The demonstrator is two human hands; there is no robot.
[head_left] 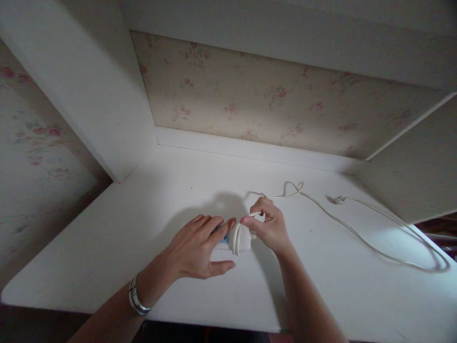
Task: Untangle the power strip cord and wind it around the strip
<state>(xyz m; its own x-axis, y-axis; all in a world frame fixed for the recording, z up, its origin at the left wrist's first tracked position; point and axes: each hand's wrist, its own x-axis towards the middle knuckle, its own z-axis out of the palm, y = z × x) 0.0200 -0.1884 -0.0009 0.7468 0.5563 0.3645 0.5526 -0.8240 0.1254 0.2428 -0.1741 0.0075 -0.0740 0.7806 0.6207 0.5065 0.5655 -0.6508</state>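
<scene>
A small white and blue block-shaped object [244,238] lies on the white tabletop, with several turns of white cord [236,240] wrapped around it. My left hand [200,245] rests over its left end, fingers stretched out and the thumb apart; it covers much of the blue part. Just right of the block, my right hand [269,224] pinches the cord between thumb and fingers at the top of the wraps. What kind of device the block is, I cannot tell. From near my right hand, loose cord trails off to the right.
The loose cord [352,232] has a small twist at the back and a wide bend near the right edge. Its plug [335,200] lies at the back right. White panels [82,81] and a floral wall [228,90] bound the tabletop [143,209].
</scene>
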